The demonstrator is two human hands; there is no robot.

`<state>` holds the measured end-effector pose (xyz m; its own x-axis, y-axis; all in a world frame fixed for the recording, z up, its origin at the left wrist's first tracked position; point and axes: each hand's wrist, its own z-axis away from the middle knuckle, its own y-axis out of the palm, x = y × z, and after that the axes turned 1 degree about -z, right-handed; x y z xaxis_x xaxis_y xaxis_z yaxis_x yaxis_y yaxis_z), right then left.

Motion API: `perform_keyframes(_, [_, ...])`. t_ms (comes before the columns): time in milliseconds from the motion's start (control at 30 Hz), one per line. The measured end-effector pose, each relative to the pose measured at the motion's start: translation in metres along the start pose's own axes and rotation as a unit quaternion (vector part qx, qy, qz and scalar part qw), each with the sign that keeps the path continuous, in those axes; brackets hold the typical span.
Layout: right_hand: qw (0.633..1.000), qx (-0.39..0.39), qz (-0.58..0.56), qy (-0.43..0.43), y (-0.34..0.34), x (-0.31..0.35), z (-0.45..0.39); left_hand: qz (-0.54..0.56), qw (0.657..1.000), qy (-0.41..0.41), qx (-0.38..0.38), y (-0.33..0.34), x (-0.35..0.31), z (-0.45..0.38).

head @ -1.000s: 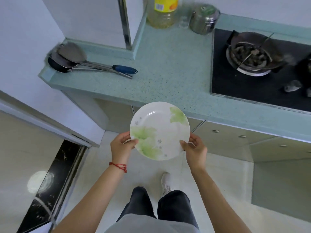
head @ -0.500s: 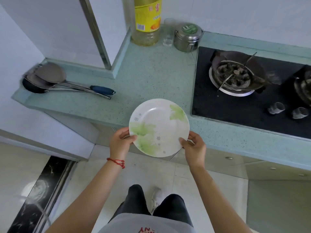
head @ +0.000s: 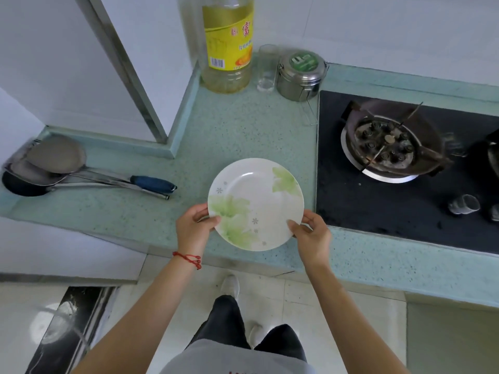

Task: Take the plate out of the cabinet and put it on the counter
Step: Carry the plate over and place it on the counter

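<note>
A round white plate (head: 255, 203) with green leaf prints is held level over the front part of the pale green speckled counter (head: 237, 136). My left hand (head: 193, 228) grips its left rim, thumb on top. My right hand (head: 310, 234) grips the right rim the same way. I cannot tell whether the plate touches the counter. The cabinet is out of view.
Metal ladles and a blue-handled utensil (head: 81, 175) lie on the counter's left end. A yellow-labelled oil bottle (head: 228, 44), a clear glass (head: 267, 68) and a steel tin (head: 301, 75) stand at the back. A black gas hob (head: 405, 171) with a burner lies right of the plate.
The plate, held in both hands, has moved up from below the counter's front edge to over the counter top. The view has shifted closer to the counter.
</note>
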<state>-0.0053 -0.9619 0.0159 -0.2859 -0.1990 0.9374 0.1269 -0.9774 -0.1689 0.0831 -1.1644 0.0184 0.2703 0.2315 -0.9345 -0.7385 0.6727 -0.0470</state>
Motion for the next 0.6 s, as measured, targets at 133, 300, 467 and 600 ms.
perform_keyframes(133, [1.0,-0.021,0.0,0.005,0.019,0.009,-0.022,-0.01,1.0,-0.006,0.02,0.005,-0.011,-0.036])
perform_keyframes(300, [0.999,-0.044,-0.005,0.011,0.036,0.018,-0.047,-0.015,0.999,-0.015,0.043,0.016,-0.022,-0.075])
perform_keyframes(467, [0.998,-0.056,-0.001,0.012,0.044,0.027,-0.071,-0.025,0.998,-0.021,0.047,0.029,-0.028,-0.103])
perform_keyframes(600, [0.999,-0.049,-0.004,0.017,0.05,0.031,-0.088,-0.035,0.999,-0.023,0.034,0.037,-0.031,-0.12])
